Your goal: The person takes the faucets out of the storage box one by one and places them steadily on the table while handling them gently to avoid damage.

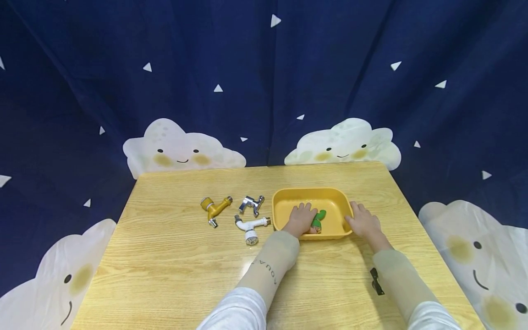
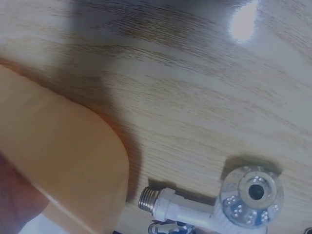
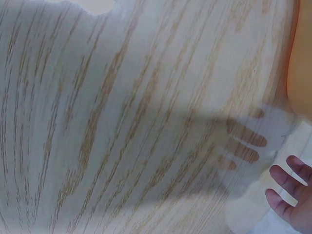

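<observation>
A yellow basin (image 1: 284,195) stands on the table. My left hand (image 1: 300,221) reaches into it and grips a green faucet (image 1: 316,223), the thumb low beside it and the fingers above. At the basin's right rim, my right hand (image 1: 365,223) has its fingers stretched and spread, the thumb by the wall. In the right wrist view those fingers (image 3: 285,180) look straight and grip nothing. Only a small part of the left hand (image 2: 17,200) shows in the left wrist view, behind the basin's wall (image 2: 73,141).
Left of the basin lie a white faucet (image 1: 250,225) with a clear knob, a chrome faucet (image 1: 251,204) and a yellow faucet (image 1: 216,209). The wooden table (image 1: 173,275) ends against a dark blue curtain (image 1: 247,68) printed with clouds.
</observation>
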`<action>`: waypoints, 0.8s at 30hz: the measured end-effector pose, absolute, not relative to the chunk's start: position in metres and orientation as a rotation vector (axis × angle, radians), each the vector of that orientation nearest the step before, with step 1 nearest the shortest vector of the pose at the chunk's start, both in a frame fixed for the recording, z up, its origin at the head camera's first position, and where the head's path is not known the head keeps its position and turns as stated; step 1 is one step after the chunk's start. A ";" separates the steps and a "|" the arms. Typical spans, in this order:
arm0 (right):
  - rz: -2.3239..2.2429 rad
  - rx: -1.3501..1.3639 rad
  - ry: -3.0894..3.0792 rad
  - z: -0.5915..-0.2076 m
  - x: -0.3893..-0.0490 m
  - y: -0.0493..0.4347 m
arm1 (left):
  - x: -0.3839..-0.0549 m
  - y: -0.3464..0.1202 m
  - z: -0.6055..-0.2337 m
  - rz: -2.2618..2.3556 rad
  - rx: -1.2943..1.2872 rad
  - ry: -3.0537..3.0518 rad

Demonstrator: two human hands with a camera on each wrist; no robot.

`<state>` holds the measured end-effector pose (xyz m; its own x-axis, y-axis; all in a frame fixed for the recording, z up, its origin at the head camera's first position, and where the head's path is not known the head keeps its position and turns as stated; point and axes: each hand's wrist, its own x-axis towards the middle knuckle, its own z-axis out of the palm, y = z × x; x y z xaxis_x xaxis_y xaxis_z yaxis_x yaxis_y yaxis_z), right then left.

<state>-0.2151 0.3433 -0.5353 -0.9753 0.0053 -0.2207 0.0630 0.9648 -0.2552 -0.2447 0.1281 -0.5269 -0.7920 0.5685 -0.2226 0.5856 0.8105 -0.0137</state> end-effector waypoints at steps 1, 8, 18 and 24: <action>-0.388 0.050 2.895 -0.535 -0.215 0.343 | -0.245 0.128 -0.528 -0.121 0.902 2.789; -0.389 0.047 2.886 -0.535 -0.215 0.344 | -0.247 0.125 -0.531 -0.089 0.914 2.788; -0.394 0.049 2.892 -0.537 -0.216 0.345 | -0.247 0.122 -0.532 -0.034 0.942 2.790; -0.398 0.052 2.890 -0.536 -0.215 0.344 | -0.248 0.120 -0.533 -0.039 0.968 2.795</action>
<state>-0.2153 0.3436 -0.5358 -0.9744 0.0047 -0.2249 0.0653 0.9626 -0.2628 -0.2478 0.1199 -0.5325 -0.7708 0.6110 -0.1805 0.6157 0.7872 0.0351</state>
